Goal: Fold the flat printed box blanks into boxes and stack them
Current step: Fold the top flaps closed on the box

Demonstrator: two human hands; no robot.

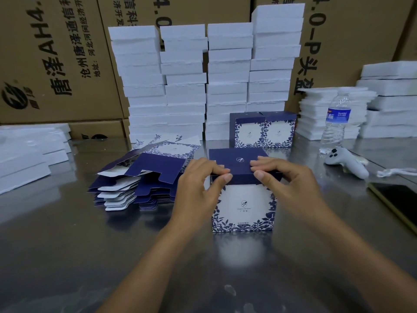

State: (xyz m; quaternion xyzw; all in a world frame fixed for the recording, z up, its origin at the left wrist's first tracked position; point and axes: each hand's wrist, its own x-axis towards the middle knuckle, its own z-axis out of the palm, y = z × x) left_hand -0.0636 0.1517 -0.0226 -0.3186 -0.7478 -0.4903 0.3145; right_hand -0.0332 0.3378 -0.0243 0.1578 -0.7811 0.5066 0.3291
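Box (243, 207) — lid (239, 164) in left hand (198, 185), right hand (287, 180)

Left hand (196, 183), right hand (290, 180) side by side, fingers (215, 171) curled, pinching.

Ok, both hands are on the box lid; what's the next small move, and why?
Probably press the front flap of the dark blue lid down into the printed box. The left hand and right hand pinch its front edge, which overhangs the box front, so the top looks not yet tucked.
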